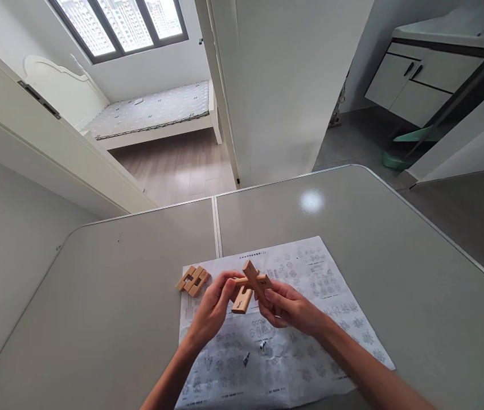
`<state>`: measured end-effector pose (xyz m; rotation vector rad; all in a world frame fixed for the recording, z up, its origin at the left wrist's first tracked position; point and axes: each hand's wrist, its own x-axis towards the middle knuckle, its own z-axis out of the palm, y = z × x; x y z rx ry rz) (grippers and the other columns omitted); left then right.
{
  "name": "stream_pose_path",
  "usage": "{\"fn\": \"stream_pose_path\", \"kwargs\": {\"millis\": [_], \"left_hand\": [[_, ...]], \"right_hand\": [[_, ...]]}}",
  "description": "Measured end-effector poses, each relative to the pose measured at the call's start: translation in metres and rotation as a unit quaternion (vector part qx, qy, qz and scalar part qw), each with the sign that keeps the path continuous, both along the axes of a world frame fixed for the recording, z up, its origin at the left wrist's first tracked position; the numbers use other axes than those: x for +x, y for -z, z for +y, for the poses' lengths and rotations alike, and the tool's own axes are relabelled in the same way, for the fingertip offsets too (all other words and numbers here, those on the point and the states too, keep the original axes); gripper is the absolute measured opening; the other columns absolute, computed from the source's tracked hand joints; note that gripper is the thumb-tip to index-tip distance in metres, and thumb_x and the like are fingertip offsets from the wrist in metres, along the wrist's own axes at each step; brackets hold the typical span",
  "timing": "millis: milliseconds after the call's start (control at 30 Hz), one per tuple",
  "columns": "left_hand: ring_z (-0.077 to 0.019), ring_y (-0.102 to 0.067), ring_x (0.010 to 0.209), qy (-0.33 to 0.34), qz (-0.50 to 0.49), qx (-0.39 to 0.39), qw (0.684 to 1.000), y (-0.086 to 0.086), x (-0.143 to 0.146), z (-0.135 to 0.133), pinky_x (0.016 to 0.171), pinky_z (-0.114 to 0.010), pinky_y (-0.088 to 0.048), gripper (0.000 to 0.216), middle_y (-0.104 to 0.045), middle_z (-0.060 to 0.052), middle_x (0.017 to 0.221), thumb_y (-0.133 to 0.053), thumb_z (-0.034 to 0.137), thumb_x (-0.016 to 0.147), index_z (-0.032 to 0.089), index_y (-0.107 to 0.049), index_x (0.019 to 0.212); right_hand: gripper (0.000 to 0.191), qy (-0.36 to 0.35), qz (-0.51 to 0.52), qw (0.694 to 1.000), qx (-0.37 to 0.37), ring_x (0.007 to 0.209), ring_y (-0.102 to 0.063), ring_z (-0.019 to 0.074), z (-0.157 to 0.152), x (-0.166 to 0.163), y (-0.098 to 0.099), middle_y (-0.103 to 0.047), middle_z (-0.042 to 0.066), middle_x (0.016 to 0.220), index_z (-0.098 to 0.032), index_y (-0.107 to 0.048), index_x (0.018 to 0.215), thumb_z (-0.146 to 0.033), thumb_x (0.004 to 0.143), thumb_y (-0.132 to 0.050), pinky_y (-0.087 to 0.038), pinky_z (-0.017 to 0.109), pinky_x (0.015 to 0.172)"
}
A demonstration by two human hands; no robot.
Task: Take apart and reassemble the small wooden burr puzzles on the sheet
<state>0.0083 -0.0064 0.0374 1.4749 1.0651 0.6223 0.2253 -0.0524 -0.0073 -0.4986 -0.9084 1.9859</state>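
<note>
As the tabletop runs out past the sheet, it leaves broad room to move on the sheet's left and right, and a narrower band beyond its far edge. A pale rim bounds that band, rounding the far corners well apart from the sheet; a white seam joins rim and sheet. Off the tabletop, beyond the sheet, stand a bed to its left and a cabinet to its right. Printed and creased, the sheet lies aslant. Over its far half, the left grip curls thumb to fingers on the left end of the wood pieces; the right grip pinches their lower right part just as closely. The pieces cross between the grips, raised over the sheet, one marked 2 toward the right grip, a slotted one slanting toward the sheet's near side. An interlocked block overlaps the sheet's far left corner, near the left grip. Two scraps, too small to make out, lie on the sheet's near half.
</note>
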Motion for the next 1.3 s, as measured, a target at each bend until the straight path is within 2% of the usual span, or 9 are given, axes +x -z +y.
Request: {"fn": "stream_pose_path", "kwargs": {"millis": [133,233,333,600,800,933,1067,1200,1300], "left_hand": [[-0.0286,-0.07,0.1,0.046,-0.077,-0.02,0.996,-0.001,0.0,-0.003,0.088,-0.039,-0.056,0.079,-0.073,-0.014,0.117,-0.054,0.077,0.091,0.022,-0.049,0.148],[-0.0383,-0.065,0.12,0.095,-0.12,-0.045,0.987,-0.003,0.001,0.0,0.105,-0.049,-0.051,0.112,-0.068,-0.02,0.131,-0.077,0.08,0.068,0.021,-0.042,0.157],[-0.0408,-0.061,0.128,0.118,-0.13,-0.08,0.981,-0.003,0.003,0.005,0.113,-0.053,-0.043,0.123,-0.064,-0.02,0.138,-0.086,0.077,0.059,0.021,-0.04,0.159],[-0.0325,-0.067,0.111,0.155,-0.092,-0.082,0.98,-0.007,0.005,0.007,0.106,-0.044,-0.05,0.102,-0.07,-0.013,0.123,-0.091,0.061,0.063,0.019,-0.053,0.149],[-0.0261,-0.066,0.094,0.137,-0.034,-0.021,0.99,-0.011,0.008,0.002,0.097,-0.041,-0.055,0.101,-0.069,-0.009,0.111,-0.088,0.064,0.061,0.018,-0.056,0.145],[-0.0299,-0.066,0.101,0.12,-0.01,0.046,0.992,-0.013,0.01,0.001,0.099,-0.044,-0.054,0.097,-0.069,-0.01,0.118,-0.086,0.069,0.06,0.02,-0.062,0.139],[-0.0355,-0.064,0.114,0.1,-0.013,0.108,0.989,-0.013,0.012,0.001,0.106,-0.048,-0.05,0.088,-0.069,-0.012,0.127,-0.084,0.071,0.06,0.022,-0.067,0.131],[-0.0354,-0.067,0.11,0.104,-0.019,0.091,0.99,-0.011,0.013,0.002,0.104,-0.05,-0.051,0.088,-0.071,-0.013,0.122,-0.08,0.075,0.065,0.02,-0.066,0.133],[-0.0343,-0.067,0.111,0.094,-0.025,0.042,0.994,-0.007,0.014,0.003,0.1,-0.047,-0.053,0.076,-0.071,-0.014,0.124,-0.067,0.075,0.081,0.02,-0.066,0.133]], "right_hand": [[0.035,0.0,0.026,0.999,-0.032,0.044,-0.028,0.0067,-0.001,0.001,0.002,-0.05,-0.006,0.064,-0.018,-0.059,0.11,-0.052,0.103,-0.061,-0.024,0.024,0.047],[0.037,-0.006,0.043,0.998,-0.041,0.044,-0.026,0.0073,-0.002,0.003,0.004,-0.049,-0.007,0.062,-0.018,-0.059,0.115,-0.053,0.102,-0.062,-0.023,0.025,0.047],[0.039,-0.017,0.053,0.998,-0.031,0.044,-0.027,0.0075,-0.002,0.004,0.005,-0.047,-0.007,0.061,-0.018,-0.059,0.119,-0.053,0.102,-0.062,-0.024,0.024,0.047],[0.032,-0.036,0.029,0.999,0.025,0.047,-0.033,0.0077,0.0,0.003,0.008,-0.05,-0.005,0.065,-0.017,-0.062,0.107,-0.049,0.105,-0.058,-0.029,0.025,0.05],[0.038,-0.043,-0.01,0.998,0.045,0.047,-0.033,0.008,0.001,0.001,0.0,-0.048,-0.007,0.063,-0.014,-0.063,0.113,-0.051,0.105,-0.058,-0.028,0.026,0.051],[0.043,-0.05,-0.015,0.997,0.051,0.047,-0.033,0.0078,0.001,0.002,0.0,-0.047,-0.007,0.063,-0.013,-0.065,0.12,-0.052,0.104,-0.059,-0.027,0.026,0.05],[0.039,-0.065,-0.006,0.997,0.049,0.046,-0.031,0.0077,-0.001,0.002,0.004,-0.047,-0.007,0.061,-0.014,-0.067,0.11,-0.053,0.103,-0.061,-0.026,0.026,0.049],[0.037,-0.068,-0.002,0.996,0.051,0.046,-0.036,0.0075,-0.001,0.002,0.004,-0.055,-0.004,0.063,-0.015,-0.066,0.107,-0.051,0.104,-0.059,-0.03,0.026,0.05],[0.033,-0.065,0.008,0.997,0.039,0.045,-0.04,0.0074,-0.001,0.002,0.002,-0.063,0.0,0.07,-0.016,-0.064,0.102,-0.048,0.104,-0.06,-0.033,0.025,0.049]]}}
